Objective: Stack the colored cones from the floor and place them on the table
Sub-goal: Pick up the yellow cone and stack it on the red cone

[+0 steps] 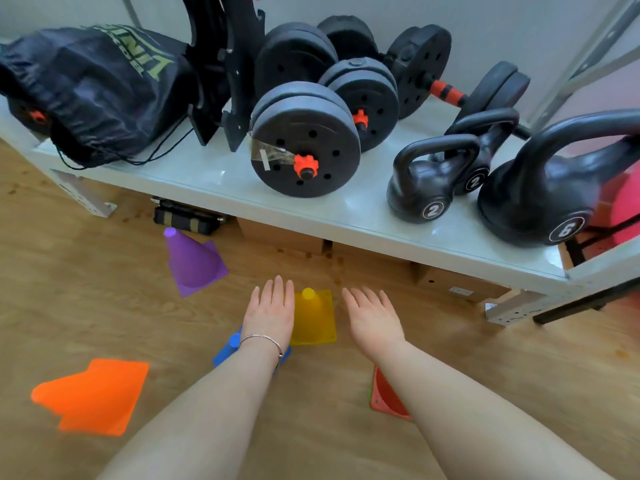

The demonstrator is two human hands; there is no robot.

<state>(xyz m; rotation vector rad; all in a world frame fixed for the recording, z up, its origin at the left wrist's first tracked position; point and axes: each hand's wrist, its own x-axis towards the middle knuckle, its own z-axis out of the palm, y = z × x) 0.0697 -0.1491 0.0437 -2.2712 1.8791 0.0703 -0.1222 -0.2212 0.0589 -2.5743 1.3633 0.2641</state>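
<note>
Several plastic cones stand or lie on the wooden floor. A yellow cone [313, 317] stands upright between my hands. My left hand [269, 311] hovers flat just left of it, fingers apart, holding nothing. My right hand [372, 318] is open a little to its right. A blue cone [227, 349] is mostly hidden under my left wrist. A purple cone [194, 261] stands tilted further left, near the table. An orange cone [91, 396] lies on its side at the lower left. A red cone [386, 398] with a green edge is partly hidden under my right forearm.
The low white table [214, 174] carries a black bag [90, 91], dumbbells [304, 140], and three kettlebells [429, 181]. Cardboard boxes [457, 282] and a black pack [187, 218] sit beneath it. A red ball [623, 209] is at the right.
</note>
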